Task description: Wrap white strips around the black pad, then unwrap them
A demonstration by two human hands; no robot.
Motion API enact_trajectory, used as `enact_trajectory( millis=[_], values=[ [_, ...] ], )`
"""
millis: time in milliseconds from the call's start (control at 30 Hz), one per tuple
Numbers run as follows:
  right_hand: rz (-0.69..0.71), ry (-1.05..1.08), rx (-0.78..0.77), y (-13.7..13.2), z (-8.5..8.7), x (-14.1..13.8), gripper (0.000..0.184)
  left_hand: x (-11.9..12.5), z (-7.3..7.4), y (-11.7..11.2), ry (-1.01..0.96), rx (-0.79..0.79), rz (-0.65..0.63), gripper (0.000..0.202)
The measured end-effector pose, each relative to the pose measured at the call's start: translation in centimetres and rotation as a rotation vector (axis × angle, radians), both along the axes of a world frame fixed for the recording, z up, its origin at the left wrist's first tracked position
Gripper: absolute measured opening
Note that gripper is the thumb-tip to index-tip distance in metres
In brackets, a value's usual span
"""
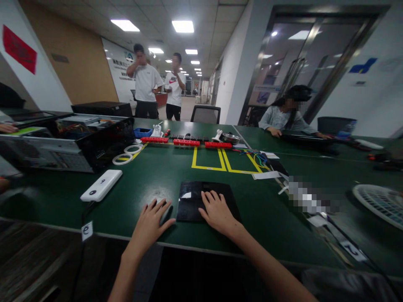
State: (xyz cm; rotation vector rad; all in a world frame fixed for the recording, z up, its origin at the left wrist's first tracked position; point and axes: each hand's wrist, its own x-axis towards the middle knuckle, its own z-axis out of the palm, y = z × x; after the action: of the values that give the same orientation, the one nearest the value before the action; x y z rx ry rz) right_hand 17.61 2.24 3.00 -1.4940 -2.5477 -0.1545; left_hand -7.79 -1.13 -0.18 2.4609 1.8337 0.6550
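Observation:
A glossy black flat panel point(190, 205) lies on the green table in front of me. My right hand point(217, 212) rests on its right part with fingers spread. Just left of the panel, my left hand point(153, 220) lies palm down on the tabletop, fingers apart and thumb pointing toward the panel's near left corner. Neither hand grips anything. The panel's right part is partly hidden under my right hand.
A white power bank point(101, 185) with a cable lies to the left, below two white rings point(122, 159). An opened computer case point(94, 142) stands beyond. Red bins point(186, 142) line the back near yellow tape rectangles point(209, 168). A person point(286, 113) sits at right.

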Motion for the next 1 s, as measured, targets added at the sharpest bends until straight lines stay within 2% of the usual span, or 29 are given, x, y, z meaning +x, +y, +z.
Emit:
enact_trajectory(
  millis=[100, 200, 267, 333, 433, 600, 667, 733, 833, 1000],
  values=[
    [0.005, 0.016, -0.002, 0.1, 0.2, -0.3, 0.056, 1.1, 0.3, 0.1, 0.02, -0.007, -0.072, 0.058],
    [0.042, 0.066, -0.014, 0.3, 0.5, 0.3, 0.051, 2.1, 0.5, 0.4, 0.035, -0.032, -0.126, 0.055],
    [0.072, 0.142, -0.034, 0.6, 0.6, 1.3, 0.048, 2.5, 0.5, 0.6, 0.031, -0.045, -0.126, 0.05],
    [0.045, 0.214, -0.022, 0.9, 0.9, 3.1, 0.045, 2.7, 0.5, 0.7, 0.023, -0.043, -0.115, 0.046],
    [-0.175, 0.197, 0.082, 1.3, 1.5, 7.1, 0.045, 2.8, 0.6, 0.6, 0.025, -0.027, -0.094, 0.043],
    [-0.77, -0.03, 0.343, 0.5, 3.4, 16.5, 0.044, 3.1, 0.8, 0.5, 0.039, 0.009, -0.068, 0.042],
    [-0.913, -0.14, 0.397, 0.1, 3.6, 20.1, 0.041, 3.2, 0.9, 0.6, 0.065, 0.023, -0.06, 0.041],
    [-0.977, -0.255, 0.414, -0.2, 3.4, 23.0, 0.038, 3.3, 1.1, 0.7, 0.094, 0.03, -0.051, 0.04],
    [-0.95, -0.362, 0.38, -0.2, 2.5, 25.7, 0.032, 3.5, 1.4, 0.8, 0.127, 0.046, -0.028, 0.039],
    [-0.849, -0.435, 0.369, -0.2, 1.6, 26.8, 0.03, 3.8, 1.7, 1.2, 0.147, 0.061, -0.011, 0.039]
  ],
)
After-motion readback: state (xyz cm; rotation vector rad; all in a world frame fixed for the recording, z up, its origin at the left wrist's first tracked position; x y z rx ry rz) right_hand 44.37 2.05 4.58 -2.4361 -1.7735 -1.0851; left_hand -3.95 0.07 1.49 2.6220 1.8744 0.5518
